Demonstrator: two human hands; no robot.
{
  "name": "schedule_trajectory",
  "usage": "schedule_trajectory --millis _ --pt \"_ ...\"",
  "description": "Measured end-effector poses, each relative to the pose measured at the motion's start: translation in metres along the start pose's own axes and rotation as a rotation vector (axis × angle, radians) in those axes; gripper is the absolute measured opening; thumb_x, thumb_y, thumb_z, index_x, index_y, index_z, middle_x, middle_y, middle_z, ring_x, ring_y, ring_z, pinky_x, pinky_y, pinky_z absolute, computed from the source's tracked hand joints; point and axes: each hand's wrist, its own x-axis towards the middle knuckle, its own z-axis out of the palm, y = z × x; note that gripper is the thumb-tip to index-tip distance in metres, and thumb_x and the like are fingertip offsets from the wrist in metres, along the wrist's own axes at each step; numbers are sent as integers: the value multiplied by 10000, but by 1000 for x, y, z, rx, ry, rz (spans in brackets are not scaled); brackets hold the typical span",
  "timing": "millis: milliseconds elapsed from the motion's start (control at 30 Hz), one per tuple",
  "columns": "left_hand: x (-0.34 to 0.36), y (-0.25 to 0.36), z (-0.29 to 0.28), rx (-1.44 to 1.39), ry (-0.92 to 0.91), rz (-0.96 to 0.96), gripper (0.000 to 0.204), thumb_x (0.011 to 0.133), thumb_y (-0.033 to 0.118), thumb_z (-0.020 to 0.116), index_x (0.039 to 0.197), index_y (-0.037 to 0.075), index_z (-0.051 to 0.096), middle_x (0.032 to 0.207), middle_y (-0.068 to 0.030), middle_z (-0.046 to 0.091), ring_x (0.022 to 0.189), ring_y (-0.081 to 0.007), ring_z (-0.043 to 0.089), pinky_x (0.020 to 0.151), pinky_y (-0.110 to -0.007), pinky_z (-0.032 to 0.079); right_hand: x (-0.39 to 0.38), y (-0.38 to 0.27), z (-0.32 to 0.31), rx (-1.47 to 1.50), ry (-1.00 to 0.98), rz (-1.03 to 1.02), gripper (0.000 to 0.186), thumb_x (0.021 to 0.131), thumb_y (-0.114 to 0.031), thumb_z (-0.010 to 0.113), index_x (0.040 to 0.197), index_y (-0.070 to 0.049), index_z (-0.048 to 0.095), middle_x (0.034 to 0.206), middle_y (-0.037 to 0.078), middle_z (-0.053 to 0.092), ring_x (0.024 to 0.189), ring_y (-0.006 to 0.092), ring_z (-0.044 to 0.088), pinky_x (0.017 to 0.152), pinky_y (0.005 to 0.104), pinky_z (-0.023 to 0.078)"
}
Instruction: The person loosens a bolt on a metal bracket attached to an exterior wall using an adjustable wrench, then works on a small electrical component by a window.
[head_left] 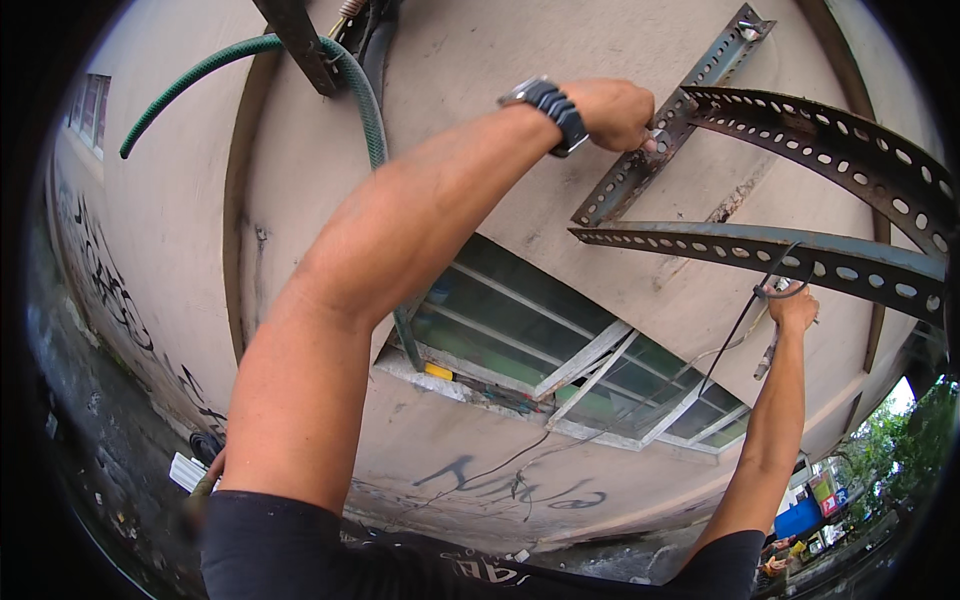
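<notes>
Up at the slotted upright angle bar [722,62] fixed to the wall, my left hand [615,115], with a dark watch [550,115] on its wrist, has its fingers closed around a metal bolt or fitting [657,141]. Below the lower slotted arm [870,276] of the bracket, my right hand [795,308] grips a metal tool [768,355], its exact kind unclear. A thin black cable [733,330] loops over that arm beside the hand. An upper slotted arm [820,140] juts out to the right.
A green hose [180,75] hangs from a dark bar [300,45]. Below the bracket is a louvred window [510,315] with loose wires in a pale wall [150,250] marked with graffiti. Blue and coloured objects [797,518] and trees [910,440] show at lower right.
</notes>
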Motion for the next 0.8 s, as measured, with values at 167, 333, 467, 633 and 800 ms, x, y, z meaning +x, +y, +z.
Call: schedule_trajectory --millis 167,333,467,633,800 --pt "30 44 -56 352 -351 -102 405 947 442 716 938 39 756 802 -84 732 731 -259 706 689 -405 536 -3 4 6 9 36 -5 872 914 -768 501 1342 -19 624 1293 181 666 1149 336 681 970 467 512" --pt "-36 8 18 -308 196 -69 410 982 395 680 1051 2 772 704 -117 707 621 -222 671 619 -394 505 14 17 29 -12 63 20 856 919 -771 489 1305 -20 627 1272 178 667 1148 318 681 980 458 501" --pt "-49 24 64 -579 351 -233 354 996 321 669 1078 -12 759 734 -197 705 647 -294 674 647 -421 508 17 12 36 -28 90 -8 843 926 -772 476 1279 -26 648 1255 167 674 1144 309 684 954 452 510" --pt "-40 31 80 -642 434 -280 350 1012 325 651 1107 6 757 699 -119 702 590 -221 628 596 -389 475 10 10 27 -24 105 -9 846 923 -771 483 1275 -21 656 1248 160 676 1127 308 689 949 455 515" --pt "-31 23 69 -490 379 -228 377 1002 346 656 1121 1 753 765 -156 722 656 -301 666 646 -416 495 11 11 28 -5 88 -5 854 920 -771 487 1299 -23 646 1248 157 675 1113 305 692 950 456 515"
